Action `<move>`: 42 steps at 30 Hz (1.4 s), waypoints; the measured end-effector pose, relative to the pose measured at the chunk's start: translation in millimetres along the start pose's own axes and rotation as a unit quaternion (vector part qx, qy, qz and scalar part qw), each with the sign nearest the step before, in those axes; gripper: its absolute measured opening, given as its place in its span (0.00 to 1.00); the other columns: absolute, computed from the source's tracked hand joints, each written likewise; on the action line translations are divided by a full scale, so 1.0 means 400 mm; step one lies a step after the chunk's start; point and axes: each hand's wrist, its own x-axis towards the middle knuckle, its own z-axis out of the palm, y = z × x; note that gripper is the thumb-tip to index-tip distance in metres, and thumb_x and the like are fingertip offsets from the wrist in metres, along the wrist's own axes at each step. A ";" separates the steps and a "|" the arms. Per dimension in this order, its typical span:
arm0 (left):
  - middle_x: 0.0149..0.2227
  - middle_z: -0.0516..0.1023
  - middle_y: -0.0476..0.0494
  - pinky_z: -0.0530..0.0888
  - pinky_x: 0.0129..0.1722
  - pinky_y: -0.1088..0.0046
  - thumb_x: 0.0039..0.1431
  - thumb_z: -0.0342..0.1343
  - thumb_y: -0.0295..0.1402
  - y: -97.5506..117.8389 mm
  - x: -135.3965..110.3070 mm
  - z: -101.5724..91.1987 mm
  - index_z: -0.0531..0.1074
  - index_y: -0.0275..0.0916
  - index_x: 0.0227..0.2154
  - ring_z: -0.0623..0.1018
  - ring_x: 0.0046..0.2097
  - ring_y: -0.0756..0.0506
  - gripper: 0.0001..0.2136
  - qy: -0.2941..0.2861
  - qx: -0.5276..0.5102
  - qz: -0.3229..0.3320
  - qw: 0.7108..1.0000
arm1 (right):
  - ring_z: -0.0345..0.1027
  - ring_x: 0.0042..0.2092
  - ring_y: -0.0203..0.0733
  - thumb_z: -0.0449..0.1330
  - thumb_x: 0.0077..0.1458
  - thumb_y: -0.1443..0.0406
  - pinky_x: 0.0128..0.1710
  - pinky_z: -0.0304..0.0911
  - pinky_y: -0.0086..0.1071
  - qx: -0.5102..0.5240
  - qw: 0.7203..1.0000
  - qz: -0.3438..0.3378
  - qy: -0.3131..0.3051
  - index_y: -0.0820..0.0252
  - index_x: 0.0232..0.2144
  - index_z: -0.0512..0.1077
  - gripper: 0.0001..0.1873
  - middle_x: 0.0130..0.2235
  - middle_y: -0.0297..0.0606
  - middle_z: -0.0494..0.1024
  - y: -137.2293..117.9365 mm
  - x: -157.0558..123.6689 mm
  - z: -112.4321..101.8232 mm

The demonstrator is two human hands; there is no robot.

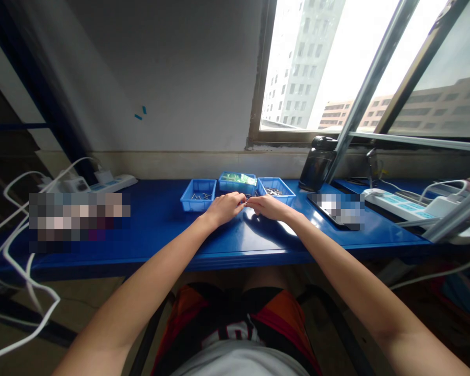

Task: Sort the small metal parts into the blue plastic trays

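Note:
My left hand [226,206] and my right hand [267,206] meet over the blue table [160,230], fingertips pinched together around a tiny item that I cannot make out. Just beyond them stand three small blue trays: the left tray [198,195] with small metal parts, the middle tray [237,182] with greenish packets, and the right tray [276,189] with more small metal parts. Both forearms stretch out from the bottom of the view.
A white power strip [109,184] with white cables lies at the back left. A black container [317,163] stands near the window sill. A flat dark device [339,209] and another power strip [399,204] lie on the right. A metal frame bar [360,99] crosses diagonally.

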 end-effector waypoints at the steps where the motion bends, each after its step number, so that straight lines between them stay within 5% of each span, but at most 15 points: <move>1: 0.40 0.73 0.46 0.69 0.35 0.74 0.60 0.44 0.38 -0.001 0.000 0.000 0.68 0.44 0.41 0.75 0.38 0.46 0.11 0.004 -0.001 0.007 1.000 | 0.60 0.22 0.31 0.44 0.58 0.52 0.28 0.56 0.25 -0.002 1.000 -0.001 0.000 0.61 0.26 0.70 0.23 0.22 0.34 0.71 -0.001 0.000 0.000; 9: 0.37 0.73 0.47 0.68 0.32 0.75 0.57 0.46 0.35 0.009 -0.005 -0.006 0.68 0.42 0.37 0.75 0.35 0.47 0.09 0.025 -0.025 0.033 0.999 | 0.63 0.25 0.32 0.48 0.57 0.57 0.28 0.55 0.25 -0.042 0.999 -0.001 0.008 0.60 0.31 0.72 0.17 0.23 0.34 0.73 0.006 0.003 0.000; 15: 0.32 0.75 0.45 0.69 0.31 0.74 0.55 0.48 0.35 0.006 -0.003 -0.002 0.66 0.40 0.36 0.75 0.34 0.45 0.08 0.012 -0.024 -0.006 1.000 | 0.65 0.26 0.33 0.48 0.57 0.63 0.30 0.56 0.25 -0.054 0.998 0.013 0.021 0.60 0.37 0.72 0.14 0.24 0.34 0.74 0.006 0.003 -0.001; 21: 0.34 0.76 0.45 0.69 0.31 0.74 0.56 0.47 0.36 -0.002 0.000 0.004 0.67 0.41 0.34 0.76 0.34 0.44 0.07 -0.015 -0.001 -0.010 1.000 | 0.65 0.27 0.34 0.44 0.59 0.57 0.30 0.56 0.25 -0.020 0.997 0.019 0.073 0.60 0.34 0.71 0.19 0.23 0.34 0.73 -0.008 0.001 -0.011; 42: 0.33 0.76 0.43 0.68 0.32 0.74 0.57 0.45 0.35 -0.005 -0.001 0.005 0.70 0.39 0.32 0.76 0.33 0.45 0.09 -0.039 0.008 -0.042 0.998 | 0.63 0.25 0.32 0.48 0.57 0.63 0.27 0.53 0.24 -0.083 0.996 0.033 0.019 0.59 0.37 0.69 0.11 0.24 0.33 0.74 0.017 0.003 0.004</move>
